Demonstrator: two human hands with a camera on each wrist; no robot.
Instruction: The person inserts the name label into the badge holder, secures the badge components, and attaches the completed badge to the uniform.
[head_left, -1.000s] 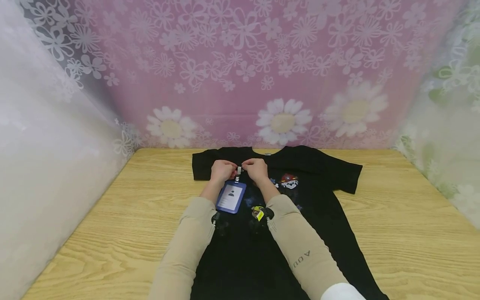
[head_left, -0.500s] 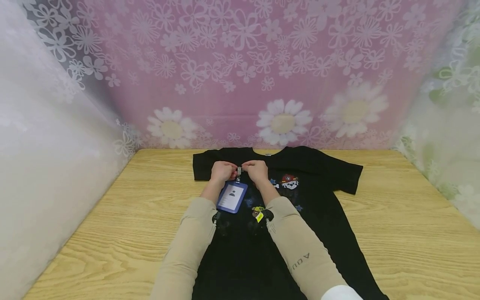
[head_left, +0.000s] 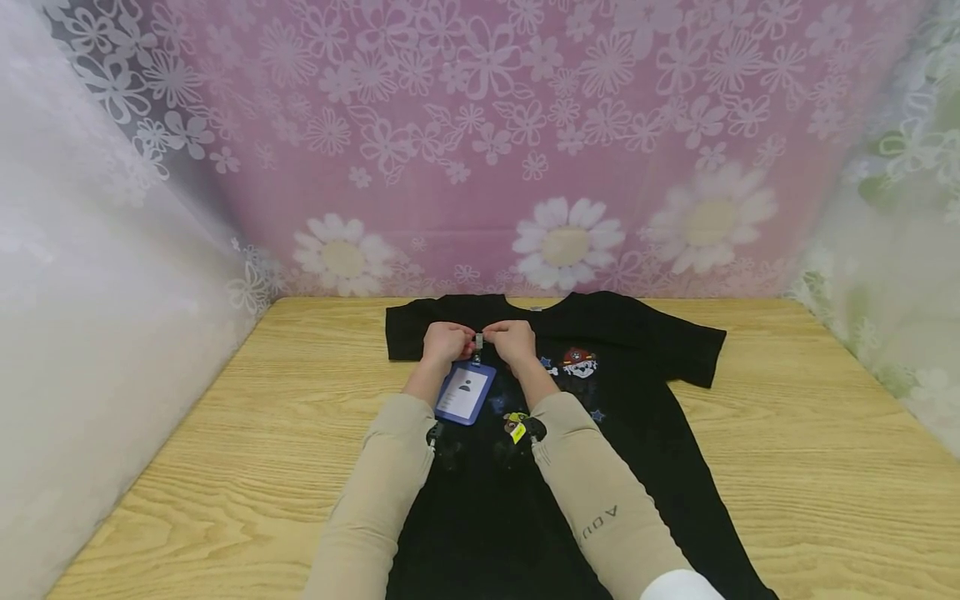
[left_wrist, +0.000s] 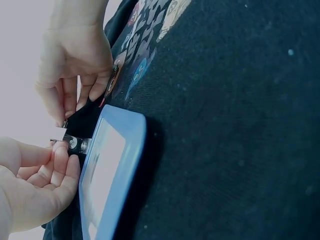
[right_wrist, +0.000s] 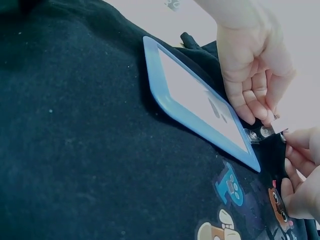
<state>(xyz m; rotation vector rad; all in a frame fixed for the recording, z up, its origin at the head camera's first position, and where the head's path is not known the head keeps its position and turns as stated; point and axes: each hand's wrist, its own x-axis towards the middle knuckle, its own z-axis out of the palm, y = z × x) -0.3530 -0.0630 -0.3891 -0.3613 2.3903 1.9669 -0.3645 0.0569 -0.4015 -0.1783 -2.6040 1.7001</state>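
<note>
A blue-framed ID badge [head_left: 465,392] with a white card hangs from a metal badge clip [head_left: 479,342] over the upper chest of a black T-shirt [head_left: 630,333]. My left hand [head_left: 447,342] pinches the clip from the left side; its fingers [left_wrist: 60,162] curl against the strap end. From the opposite side my right hand [head_left: 512,340] pinches the clip's other edge between thumb and fingertips, as the right wrist view shows near the clip [right_wrist: 266,131]. The badge's lower end stands tilted off the cloth, casting a shadow. Fingertips partly hide the clip's jaws.
The shirt lies spread on a wood-grain table [head_left: 225,450], neckline toward the back. Cartoon prints [head_left: 579,362] and a yellow figure [head_left: 516,423] show on its front. A pink floral curtain [head_left: 450,167] stands behind, with pale curtains on both sides.
Both hands stay at the clip with almost no movement. The badge has shifted very slightly to the right and up.
</note>
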